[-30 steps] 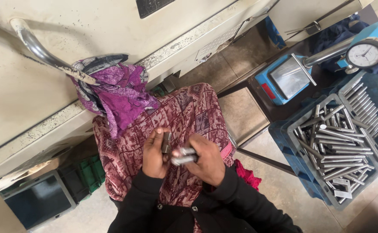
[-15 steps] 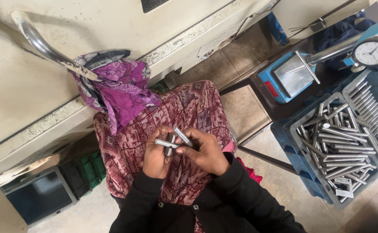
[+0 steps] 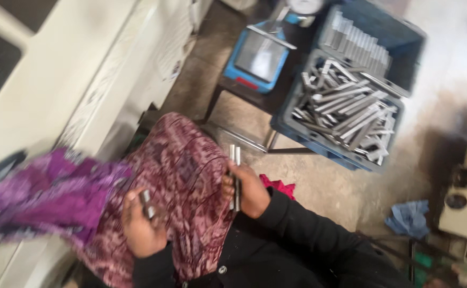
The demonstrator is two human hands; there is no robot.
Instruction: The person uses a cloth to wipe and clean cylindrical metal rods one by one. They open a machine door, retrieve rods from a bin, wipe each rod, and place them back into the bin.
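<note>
My right hand point(image 3: 249, 188) grips two long metal rods point(image 3: 235, 173) that stand upright side by side above my lap. My left hand point(image 3: 139, 224) sits lower and to the left, closed on a short metal piece point(image 3: 146, 203). Both hands rest over a maroon patterned cloth point(image 3: 185, 170) covering my knees. My sleeves are black. The picture is blurred by head motion.
A blue crate point(image 3: 292, 125) full of several metal rods stands at the upper right, with a second crate point(image 3: 399, 32) of stacked rods behind it. A blue scale point(image 3: 257, 56) sits on a dark stand. A cream machine body point(image 3: 84, 80) fills the left. A blue rag point(image 3: 408, 217) lies on the floor.
My hands have come apart: the right one lifted away with two rods, the left stayed low with a short piece. The view swung right and blurred.
</note>
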